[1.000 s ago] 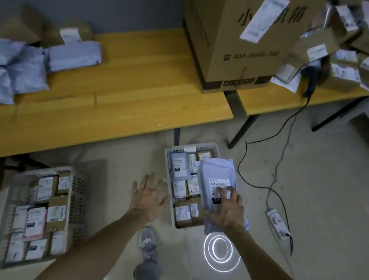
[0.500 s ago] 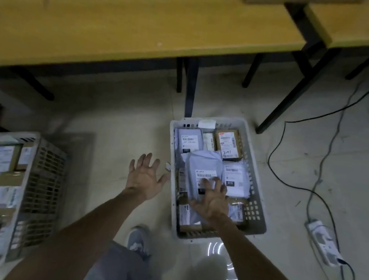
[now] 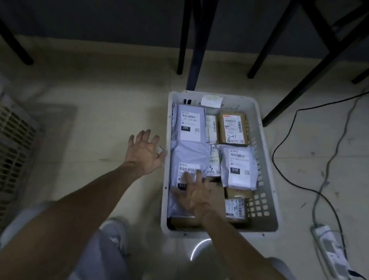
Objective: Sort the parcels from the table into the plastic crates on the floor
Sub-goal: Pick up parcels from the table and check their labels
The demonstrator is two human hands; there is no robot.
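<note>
A white plastic crate (image 3: pixel 267 181) stands on the floor, filled with several labelled parcels. A grey poly-mailer parcel (image 3: pixel 188 156) with a barcode label lies flat along the crate's left side. My right hand (image 3: pixel 193 192) lies over its near half with fingers spread and straight. My left hand (image 3: pixel 144 151) hovers open just outside the crate's left wall, fingers spread, holding nothing. Other parcels in the crate include a grey bag marked 231 (image 3: pixel 190 123), a brown box (image 3: pixel 233 128) and a white bag marked 010 (image 3: pixel 237 166).
A second slatted crate (image 3: pixel 1 151) stands at the left edge. Black table legs (image 3: pixel 199 36) rise just behind the white crate. A power strip (image 3: pixel 331 249) and black cables (image 3: pixel 291 177) lie on the floor to the right. My shoe and trouser leg are below.
The view has dropped lower, so the tabletop is out of sight. The grey mailer has come down flat into the crate's left side, and my right hand's fingers have spread over it.
</note>
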